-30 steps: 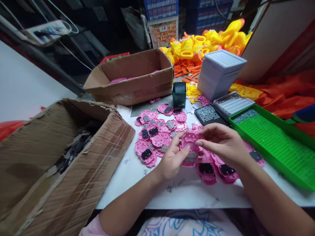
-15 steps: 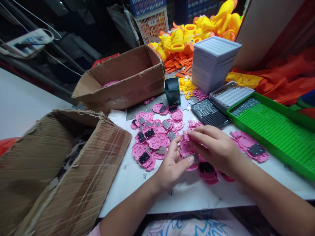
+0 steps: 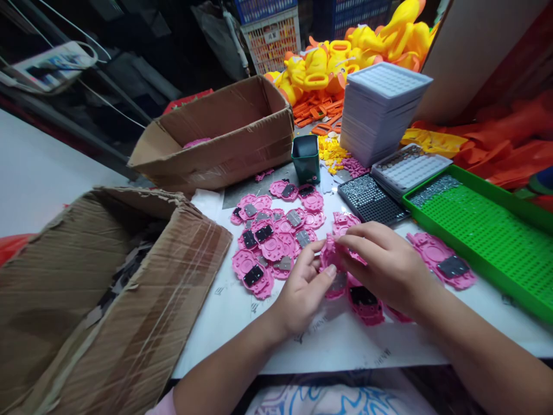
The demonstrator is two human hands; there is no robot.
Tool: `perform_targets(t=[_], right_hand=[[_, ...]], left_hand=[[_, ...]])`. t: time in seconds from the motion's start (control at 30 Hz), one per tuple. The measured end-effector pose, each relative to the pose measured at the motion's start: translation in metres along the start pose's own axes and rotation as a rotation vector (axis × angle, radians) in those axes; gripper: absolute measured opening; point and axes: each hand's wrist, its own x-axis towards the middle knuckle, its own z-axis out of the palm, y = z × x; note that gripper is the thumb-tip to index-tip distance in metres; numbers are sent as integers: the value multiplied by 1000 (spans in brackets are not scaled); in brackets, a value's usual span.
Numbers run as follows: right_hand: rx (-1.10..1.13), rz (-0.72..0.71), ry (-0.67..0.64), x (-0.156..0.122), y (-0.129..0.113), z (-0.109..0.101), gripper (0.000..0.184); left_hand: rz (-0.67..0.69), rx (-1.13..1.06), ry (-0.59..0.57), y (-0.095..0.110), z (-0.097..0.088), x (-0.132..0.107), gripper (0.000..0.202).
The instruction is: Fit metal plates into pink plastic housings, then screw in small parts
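While the left hand [image 3: 305, 291] pinches a pink casing [image 3: 329, 252] over the worktop [image 3: 337, 349], the right hand [image 3: 391, 262] curls against it, grip unclear. Firm left support with light right-hand pressure should suit.

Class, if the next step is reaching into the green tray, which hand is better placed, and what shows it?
Probably the right hand: it is nearer the green tray, which lies on that side. The left hand is farther away and holds a pink part.
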Motion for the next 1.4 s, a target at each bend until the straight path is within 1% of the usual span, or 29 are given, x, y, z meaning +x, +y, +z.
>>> perform_targets(t=[0.13, 0.23, 0.43, 0.67, 0.83, 0.97, 1.13, 1.27, 1.4], right_hand=[[3, 15, -39, 1, -5, 0, 6], [42, 10, -36, 1, -7, 0, 6], [69, 28, -50, 0, -6, 2, 9], [74, 24, -30, 0, -10, 2, 11], [88, -10, 51, -1, -11, 4, 18], [35, -63, 98, -2, -13, 6, 18], [73, -49, 125, -4, -17, 8, 20], [66, -48, 128, -6, -18, 10, 25], [52, -41, 106, -8, -21, 13, 25]], left_hand=[[53, 41, 40, 1, 1, 0, 26], [86, 17, 59, 1, 1, 2, 21], [70, -20, 97, 3, 2, 4, 22], [64, -18, 61, 8, 3, 3, 24], [73, -6, 91, 7, 0, 3, 25], [131, -2, 131, 7, -4, 2, 23], [157, 4, 101, 7, -10, 1, 20], [94, -83, 123, 6, -6, -2, 25], [81, -104, 178, 5, 2, -4, 27]])
